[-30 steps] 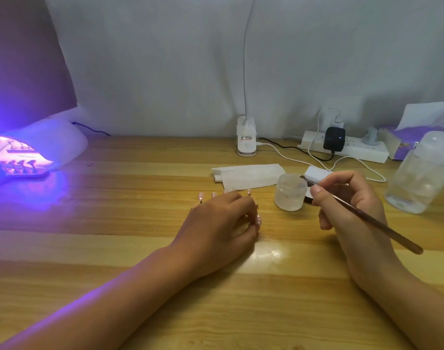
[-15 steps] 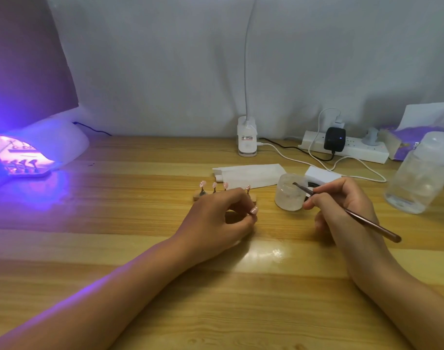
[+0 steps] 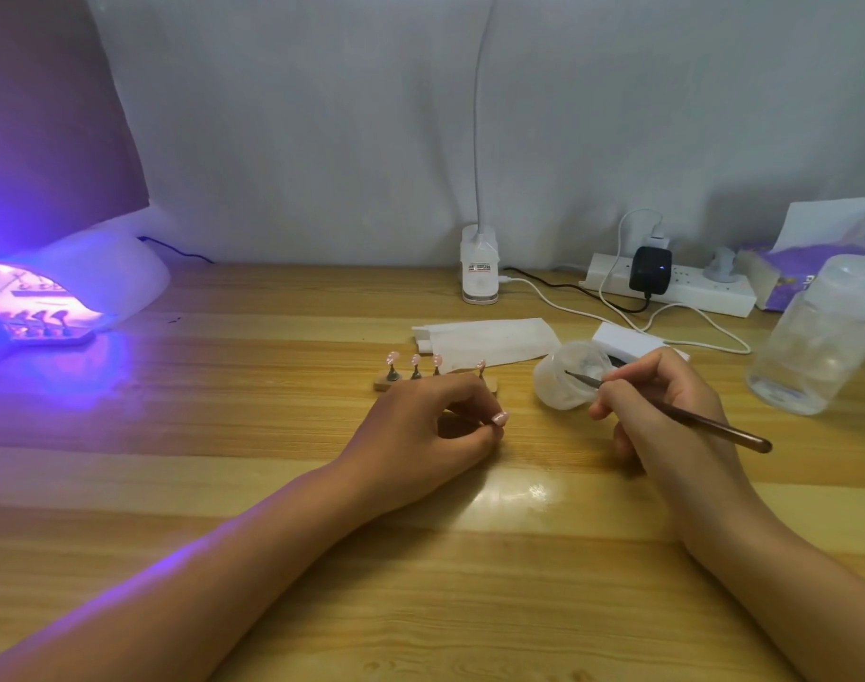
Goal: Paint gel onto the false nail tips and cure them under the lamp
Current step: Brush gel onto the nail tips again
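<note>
One wooden table (image 3: 223,484); one curing lamp (image 3: 76,287), lit violet, far left; one clear bottle (image 3: 824,347), far right. Two hands: left hand (image 3: 420,430) pinches one pink nail tip (image 3: 500,418) and hides part of the holder strip (image 3: 382,383); right hand (image 3: 661,411) grips one brush (image 3: 706,423), bristles inside one tilted jar (image 3: 558,381). Four mounted tips (image 3: 416,360) stand upright on the strip, just behind the left hand

A pale wooden surface (image 3: 233,484) of long planks, striped light and darker, ran left to right and met a plain grey-white wall (image 3: 322,115) at its far edge. At far left a darker panel (image 3: 41,115) stood against that wall, tinted purple. Violet light washed the surface's left side, fading toward the middle. A white desk light (image 3: 479,268) stood at the far edge, its thin neck rising out of view.
</note>
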`<state>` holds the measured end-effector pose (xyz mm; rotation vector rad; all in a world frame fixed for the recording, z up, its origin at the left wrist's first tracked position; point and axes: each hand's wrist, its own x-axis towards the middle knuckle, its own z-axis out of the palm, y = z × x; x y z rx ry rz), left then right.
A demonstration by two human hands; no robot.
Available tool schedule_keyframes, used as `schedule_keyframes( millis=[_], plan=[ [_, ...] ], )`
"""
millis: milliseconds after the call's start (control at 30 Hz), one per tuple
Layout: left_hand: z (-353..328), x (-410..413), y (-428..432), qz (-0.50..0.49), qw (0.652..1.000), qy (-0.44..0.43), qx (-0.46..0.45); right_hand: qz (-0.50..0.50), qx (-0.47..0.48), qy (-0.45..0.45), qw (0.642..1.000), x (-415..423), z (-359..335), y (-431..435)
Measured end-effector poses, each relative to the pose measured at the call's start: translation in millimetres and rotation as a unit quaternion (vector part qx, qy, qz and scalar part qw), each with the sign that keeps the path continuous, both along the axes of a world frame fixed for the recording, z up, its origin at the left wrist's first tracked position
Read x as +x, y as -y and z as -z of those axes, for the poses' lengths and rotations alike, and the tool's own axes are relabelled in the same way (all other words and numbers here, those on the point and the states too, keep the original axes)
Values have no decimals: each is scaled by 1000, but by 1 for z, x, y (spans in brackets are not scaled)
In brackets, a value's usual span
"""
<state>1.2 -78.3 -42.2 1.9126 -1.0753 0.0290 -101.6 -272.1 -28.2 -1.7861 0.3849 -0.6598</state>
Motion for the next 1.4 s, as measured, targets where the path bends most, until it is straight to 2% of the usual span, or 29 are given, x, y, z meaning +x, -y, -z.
schedule_keyframes(
  millis=[767,1167,1400],
  plan=[
    [-3,-2,-1,-14,999,16,26,-9,-48,-13,999,1,4,1],
    [-2,-1,-1,-27,999,2,48,-13,-12,34,999,0,-1,-4],
    [-5,-2,-1,-20,998,6,59,-91,-55,89,990,-8,-9,-15]
  ],
)
